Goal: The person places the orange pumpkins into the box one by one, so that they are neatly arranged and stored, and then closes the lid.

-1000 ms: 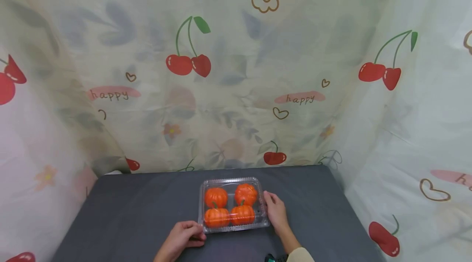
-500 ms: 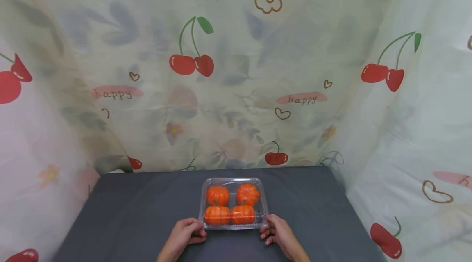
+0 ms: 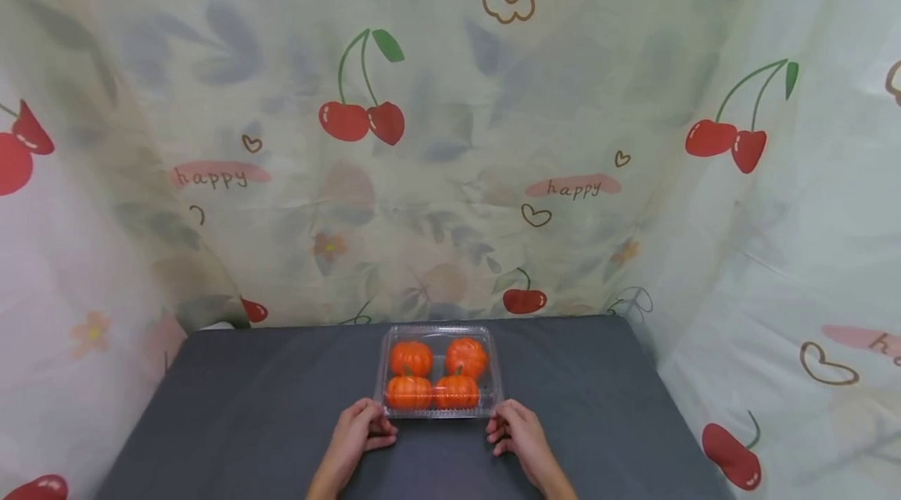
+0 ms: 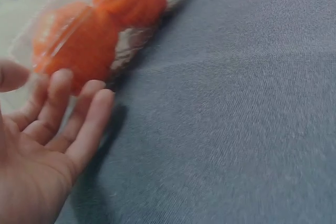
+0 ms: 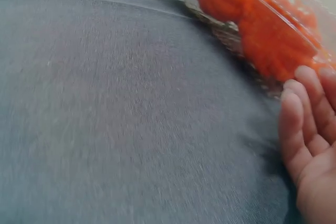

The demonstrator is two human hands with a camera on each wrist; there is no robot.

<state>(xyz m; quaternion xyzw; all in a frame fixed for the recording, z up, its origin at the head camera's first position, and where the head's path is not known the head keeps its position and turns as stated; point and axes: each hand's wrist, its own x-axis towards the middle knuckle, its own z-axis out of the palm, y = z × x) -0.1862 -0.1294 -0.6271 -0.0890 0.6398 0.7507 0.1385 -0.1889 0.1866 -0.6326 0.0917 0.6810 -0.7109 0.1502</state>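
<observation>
A clear plastic clamshell box (image 3: 439,412), its lid down, lies on the dark cloth with several small orange pumpkins (image 3: 456,390) inside. My left hand (image 3: 357,431) pinches its near left corner between thumb and forefinger, the other fingers loosely bent below. At the near right corner, my right hand (image 3: 522,436) holds the rim the same way. In the left wrist view, the left hand's fingers (image 4: 94,108) meet the box's edge beside a pumpkin (image 4: 79,40). The right wrist view has the right hand (image 5: 315,140) against the opposite corner; the thumb's contact is hidden there.
A dark grey cloth (image 3: 267,398) covers the table. Pale curtains (image 3: 436,171) printed with cherries and flowers hang behind the table and along both sides. The box stands close to the table's back edge.
My right hand has come from the box's right side down to its near right corner. Then the box has slid away from me, toward the back edge, with both hands following.
</observation>
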